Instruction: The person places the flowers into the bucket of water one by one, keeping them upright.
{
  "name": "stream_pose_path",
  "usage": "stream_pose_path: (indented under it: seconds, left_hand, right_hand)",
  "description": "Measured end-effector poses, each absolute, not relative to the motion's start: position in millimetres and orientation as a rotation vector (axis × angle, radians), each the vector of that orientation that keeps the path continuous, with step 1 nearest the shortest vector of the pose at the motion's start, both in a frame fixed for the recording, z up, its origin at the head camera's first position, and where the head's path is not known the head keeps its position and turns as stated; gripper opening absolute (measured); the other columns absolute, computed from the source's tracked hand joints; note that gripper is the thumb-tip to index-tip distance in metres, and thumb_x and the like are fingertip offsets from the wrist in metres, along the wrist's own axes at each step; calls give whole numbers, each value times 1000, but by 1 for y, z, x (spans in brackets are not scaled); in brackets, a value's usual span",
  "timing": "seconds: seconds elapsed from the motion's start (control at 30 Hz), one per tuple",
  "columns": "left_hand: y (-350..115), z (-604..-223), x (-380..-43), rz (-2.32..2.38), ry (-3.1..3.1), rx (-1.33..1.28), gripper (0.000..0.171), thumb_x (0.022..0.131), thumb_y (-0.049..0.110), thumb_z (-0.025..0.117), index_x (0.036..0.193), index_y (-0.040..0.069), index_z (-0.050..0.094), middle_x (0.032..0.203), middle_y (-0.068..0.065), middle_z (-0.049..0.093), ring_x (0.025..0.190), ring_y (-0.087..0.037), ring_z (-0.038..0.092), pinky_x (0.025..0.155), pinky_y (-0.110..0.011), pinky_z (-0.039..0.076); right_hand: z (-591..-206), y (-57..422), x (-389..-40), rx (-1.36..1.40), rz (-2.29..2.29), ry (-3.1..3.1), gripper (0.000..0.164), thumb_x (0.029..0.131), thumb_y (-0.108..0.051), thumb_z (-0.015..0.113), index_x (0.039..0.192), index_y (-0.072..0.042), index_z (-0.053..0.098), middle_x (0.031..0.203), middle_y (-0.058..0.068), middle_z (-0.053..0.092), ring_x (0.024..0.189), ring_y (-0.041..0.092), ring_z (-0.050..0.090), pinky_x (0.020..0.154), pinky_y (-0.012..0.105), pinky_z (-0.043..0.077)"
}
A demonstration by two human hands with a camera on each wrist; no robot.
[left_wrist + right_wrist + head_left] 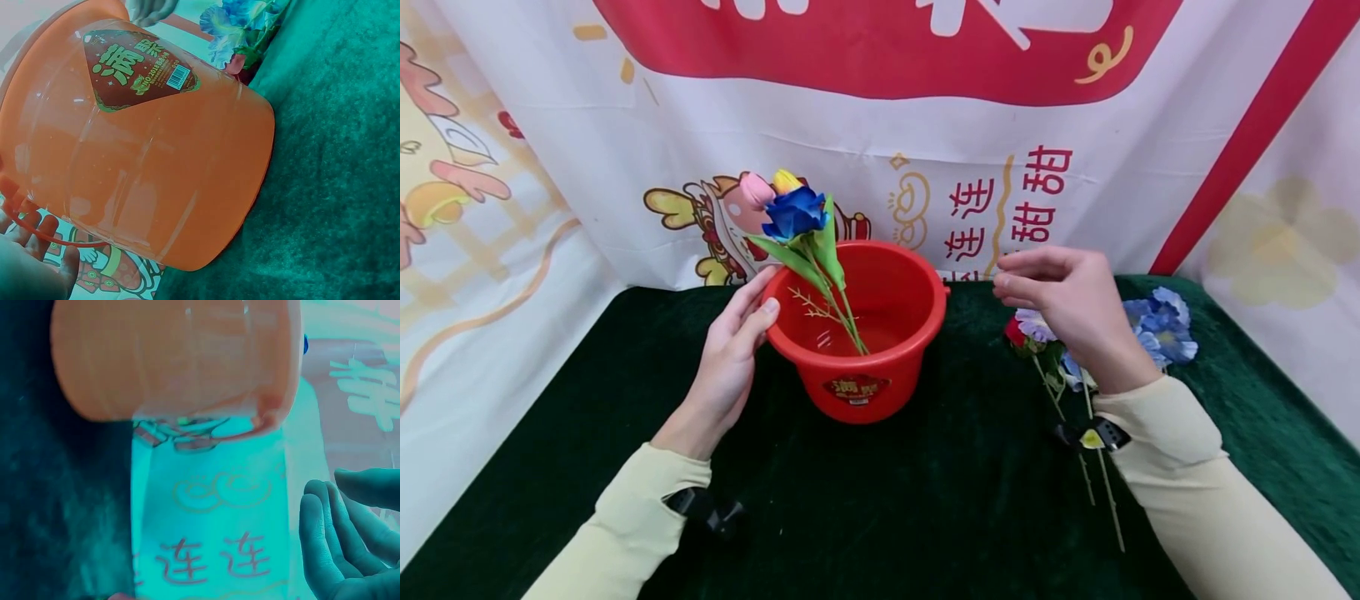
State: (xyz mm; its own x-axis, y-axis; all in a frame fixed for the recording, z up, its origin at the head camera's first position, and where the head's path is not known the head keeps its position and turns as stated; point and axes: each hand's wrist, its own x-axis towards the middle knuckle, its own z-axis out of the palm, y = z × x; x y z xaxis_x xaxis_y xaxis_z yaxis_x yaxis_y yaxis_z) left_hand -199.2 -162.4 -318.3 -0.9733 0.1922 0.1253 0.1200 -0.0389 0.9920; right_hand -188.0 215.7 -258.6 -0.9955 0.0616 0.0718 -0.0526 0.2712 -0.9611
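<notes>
A red plastic bucket (861, 383) stands upright on the green cloth. Inside it lean a blue rose (795, 213), a pink tulip (757, 191) and a yellow tulip (786, 181), heads over the left rim. My left hand (726, 354) touches the bucket's left side at the rim with relaxed fingers; the thin handle (56, 240) crosses in front of those fingers in the left wrist view. To the right of the bucket, my right hand (1067, 304) hovers, holding nothing, its fingers loosely bent and thumb apart. Under it lie artificial flowers, partly hidden: blue blooms (1161, 325), a lilac flower (1036, 325) and a red one (1015, 333).
Flower stems (1105, 483) stretch toward the front beneath the right forearm. The dark green cloth (865, 517) covers the table. Behind it hangs a printed white backdrop (865, 125), with more printed cloth on both sides.
</notes>
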Motion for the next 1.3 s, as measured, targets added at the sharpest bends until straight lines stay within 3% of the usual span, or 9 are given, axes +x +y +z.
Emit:
stream_pose_path:
  seconds: [0.17, 0.47, 0.6, 0.87, 1.3]
  left_hand:
    - [-163, -319, -200, 2199, 2146, 350, 62, 111, 42, 52, 168, 28, 30, 173, 7, 35, 156, -17, 38, 127, -35, 37]
    - [-164, -320, -201, 2218, 2132, 367, 61, 112, 41, 52, 168, 28, 32, 172, 5, 37, 154, -17, 39, 122, -29, 41]
    - [-164, -319, -201, 2223, 2122, 370, 61, 111, 41, 52, 168, 28, 32, 172, 6, 37, 155, -17, 39, 123, -30, 40]
    - [-164, -320, -201, 2223, 2121, 366, 62, 111, 41, 52, 168, 27, 31, 172, 5, 37, 155, -17, 39, 119, -25, 42]
    - [-163, -319, -200, 2234, 2118, 372, 61, 112, 40, 51, 168, 26, 31, 172, 4, 37, 154, -18, 39, 116, -22, 44]
  right_hand:
    - [-276, 237, -184, -132, 1857, -2487, 39, 100, -27, 75, 133, -6, 69, 106, -12, 76, 95, 6, 78, 85, 23, 63]
    - [-314, 265, -180, -223, 1783, -2640, 47, 101, -26, 75, 140, -1, 65, 106, -14, 75, 95, 7, 78, 87, 24, 63]
    - [-324, 270, -178, -228, 1735, -2687, 46, 100, -24, 77, 138, 0, 67, 109, -7, 77, 93, 7, 78, 85, 23, 63]
    - [-334, 275, -175, -260, 1582, -2805, 42, 101, -22, 75, 135, 1, 69, 132, 21, 71, 88, 6, 77, 81, 23, 64]
    - [-347, 284, -178, -303, 1409, -3022, 42, 101, -25, 75, 135, 0, 69, 121, 17, 78, 91, 14, 75, 80, 29, 64]
